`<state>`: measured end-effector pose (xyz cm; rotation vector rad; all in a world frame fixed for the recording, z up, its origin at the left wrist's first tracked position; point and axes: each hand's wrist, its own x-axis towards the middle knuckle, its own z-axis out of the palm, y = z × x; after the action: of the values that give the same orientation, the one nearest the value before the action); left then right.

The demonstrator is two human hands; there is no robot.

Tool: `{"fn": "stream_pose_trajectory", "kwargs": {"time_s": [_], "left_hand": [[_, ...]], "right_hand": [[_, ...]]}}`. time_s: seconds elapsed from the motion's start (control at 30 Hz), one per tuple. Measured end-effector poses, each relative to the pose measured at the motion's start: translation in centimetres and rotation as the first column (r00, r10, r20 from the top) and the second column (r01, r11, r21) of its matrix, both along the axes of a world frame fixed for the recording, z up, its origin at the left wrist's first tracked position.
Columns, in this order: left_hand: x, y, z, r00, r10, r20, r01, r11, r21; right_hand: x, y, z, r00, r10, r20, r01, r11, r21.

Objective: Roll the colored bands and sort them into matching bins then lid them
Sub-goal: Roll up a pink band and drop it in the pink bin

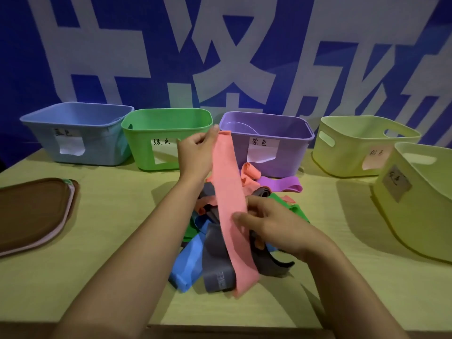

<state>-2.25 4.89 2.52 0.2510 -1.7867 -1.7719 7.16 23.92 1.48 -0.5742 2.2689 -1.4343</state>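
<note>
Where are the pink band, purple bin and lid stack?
pink band (pixel 228 204), head view, middle of the strip.
purple bin (pixel 288 152), head view, front wall.
lid stack (pixel 31 211), head view, brown top lid.

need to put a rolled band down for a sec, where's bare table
Bare table lies between the stacked lids and the band pile, and right of the pile toward the near yellow bin. The centre is crowded.

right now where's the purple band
In the head view the purple band lies flat on the table, right of centre, just in front of the purple bin, at the far right edge of the band pile.
</note>
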Motion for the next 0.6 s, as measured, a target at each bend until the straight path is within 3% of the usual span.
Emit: {"fn": "stream_pose_trajectory", "kwargs": {"time_s": [0.17, 0.3, 0.4, 0.53, 0.6], "left_hand": [[-0.9, -0.1, 2.7, 0.999, 0.045, 0.016, -0.045, 0.999, -0.017], [-1.0, 0.3, 2.0, 0.999, -0.013, 0.050, 0.015, 0.998, -0.054], [-0.9, 0.8, 0.4, 0.995, -0.038, 0.089, 0.041, 0.999, -0.034], [0.1, 1.5, -0.8, 0.994, -0.047, 0.095, 0.051, 0.998, -0.044], [0.3, 1.5, -1.3, 0.996, -0.046, 0.075, 0.049, 0.998, -0.039]], "right_hand": [[2.0, 1.2, -0.3, 0.990, -0.128, 0.051, 0.127, 0.992, 0.028], [2.7, 1.6, -0.6, 0.946, -0.268, -0.181, 0.310, 0.912, 0.269], [3.1, 1.3, -0.7, 0.905, -0.168, -0.391, 0.358, 0.799, 0.484], [2.3, 2.4, 1.2, 0.874, -0.166, -0.456, 0.410, 0.756, 0.510], [0.5, 3.0, 2.9, 0.843, -0.218, -0.492, 0.449, 0.788, 0.421]]}}
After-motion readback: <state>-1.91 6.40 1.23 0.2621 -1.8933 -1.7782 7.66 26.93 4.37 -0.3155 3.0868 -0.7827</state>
